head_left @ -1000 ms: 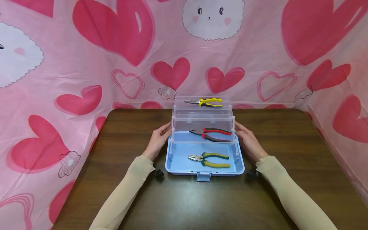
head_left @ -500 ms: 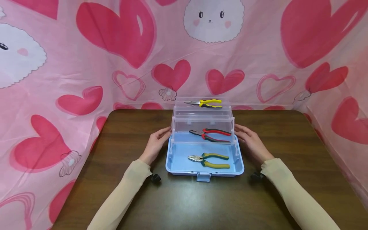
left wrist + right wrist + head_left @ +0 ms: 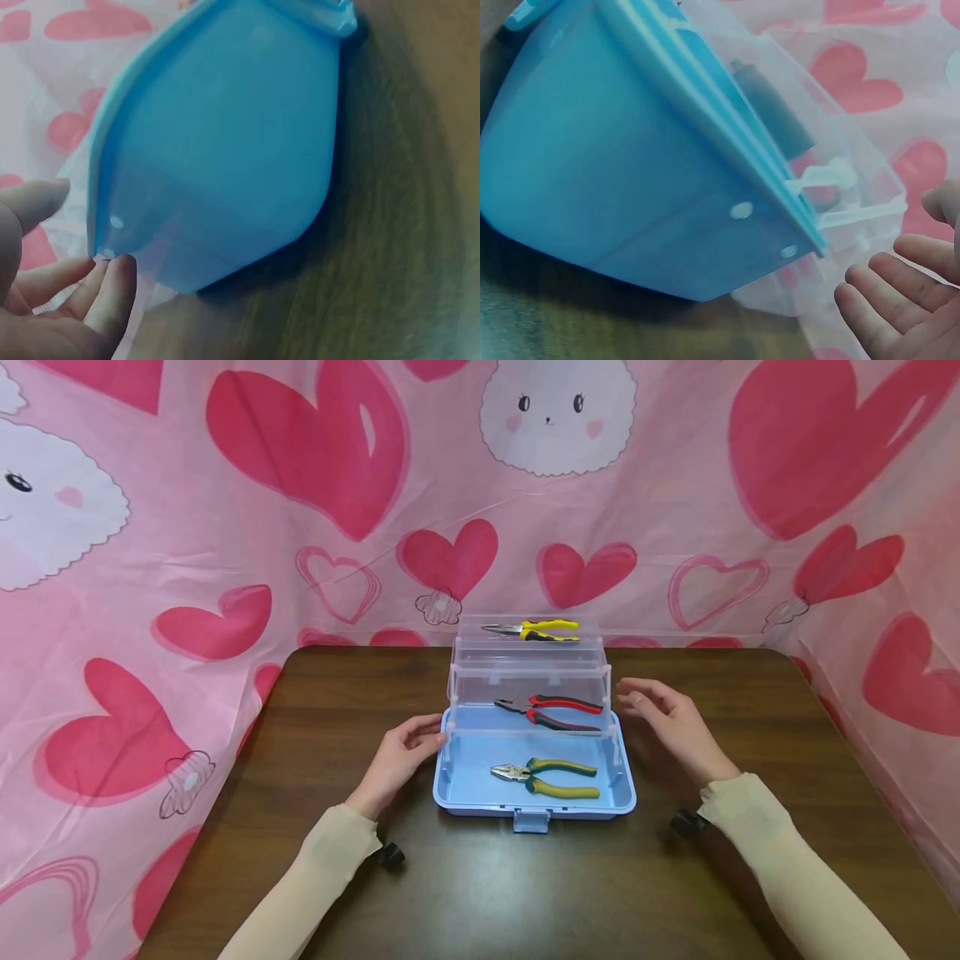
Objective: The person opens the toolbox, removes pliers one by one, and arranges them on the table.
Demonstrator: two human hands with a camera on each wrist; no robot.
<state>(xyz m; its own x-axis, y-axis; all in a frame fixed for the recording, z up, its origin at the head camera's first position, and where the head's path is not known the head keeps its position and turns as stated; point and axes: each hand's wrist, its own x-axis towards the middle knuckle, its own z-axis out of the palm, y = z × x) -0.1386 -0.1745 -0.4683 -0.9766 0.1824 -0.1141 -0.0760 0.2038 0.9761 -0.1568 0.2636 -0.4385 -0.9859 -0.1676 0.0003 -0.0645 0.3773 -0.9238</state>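
Observation:
A blue toolbox stands open in the middle of the table, its clear trays raised in tiers. Pliers with green-yellow handles lie in the bottom. Red-and-black pliers rest in the middle tier, and yellow-and-black long-nose pliers in the top one. My left hand is at the box's left side; in the left wrist view its fingertips touch the rear corner, thumb apart. Off the right side, my right hand holds nothing, its fingers loosely extended and clear of the box.
The dark wooden table runs around the box on all sides. A pink cloth with hearts hangs behind and beside it. The box's front latch hangs down toward me. Dark wrist devices sit below the cuffs.
My right hand has come away from the box to the right. The left hand has slid toward me along the left side. The toolbox and pliers have stayed put.

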